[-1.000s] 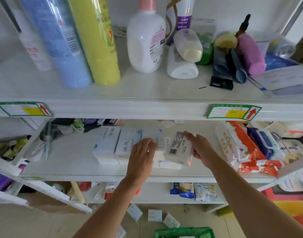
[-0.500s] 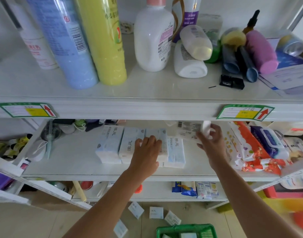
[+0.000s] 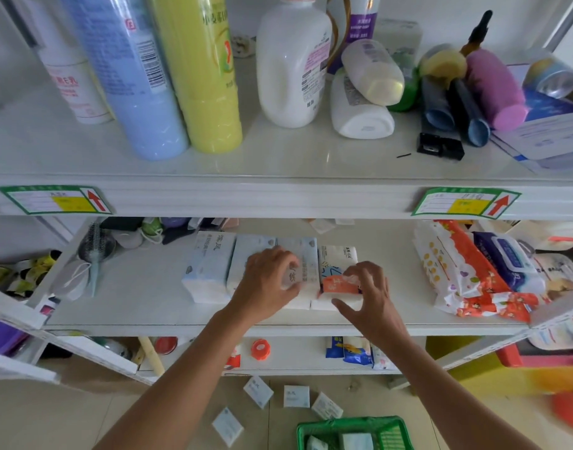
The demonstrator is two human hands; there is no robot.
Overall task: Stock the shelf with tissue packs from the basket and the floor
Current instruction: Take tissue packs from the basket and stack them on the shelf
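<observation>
A row of white tissue packs (image 3: 210, 271) lies on the middle shelf (image 3: 142, 297). My left hand (image 3: 269, 280) is palm-down on the third pack of the row, with fingers and thumb curled around its end. My right hand (image 3: 366, 293) grips an orange-labelled tissue pack (image 3: 335, 283) on top of the row's right end. Several small white packs (image 3: 296, 396) lie on the floor below. The green basket (image 3: 343, 421) at the bottom edge holds more packs.
Tall blue and yellow bottles (image 3: 200, 76) and a white lotion bottle (image 3: 291, 66) stand on the upper shelf. Orange-and-white wipes (image 3: 463, 271) and a blue wipes pack (image 3: 506, 261) fill the right of the middle shelf. A hairbrush (image 3: 95, 248) and a face mask lie at its left.
My right hand has brought its pack from up at the back of the shelf down onto the right end of the row. My left hand stayed on the row.
</observation>
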